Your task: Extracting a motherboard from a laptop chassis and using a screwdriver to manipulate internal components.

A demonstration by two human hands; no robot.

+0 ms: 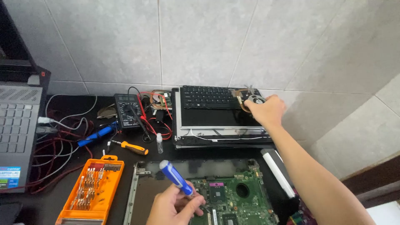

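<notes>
My left hand (173, 207) grips a blue-handled screwdriver (176, 178), its tip down over a green laptop motherboard (233, 200) that lies in an open laptop base at the bottom middle. My right hand (266, 110) reaches to the back of the table and is closed on a cooling fan with copper heat pipe (248, 99). The fan rests on the right end of a loose black keyboard (208, 98), which lies on a stack of dark laptop panels (216, 125).
An orange screwdriver-bit case (92, 187) lies open at the front left. Behind it are an orange-handled screwdriver (132, 147), a blue tool (96, 135), a black multimeter (128, 110) with red leads, and a small bottle (159, 142). A grey laptop (16, 125) stands left; a tiled wall rises behind.
</notes>
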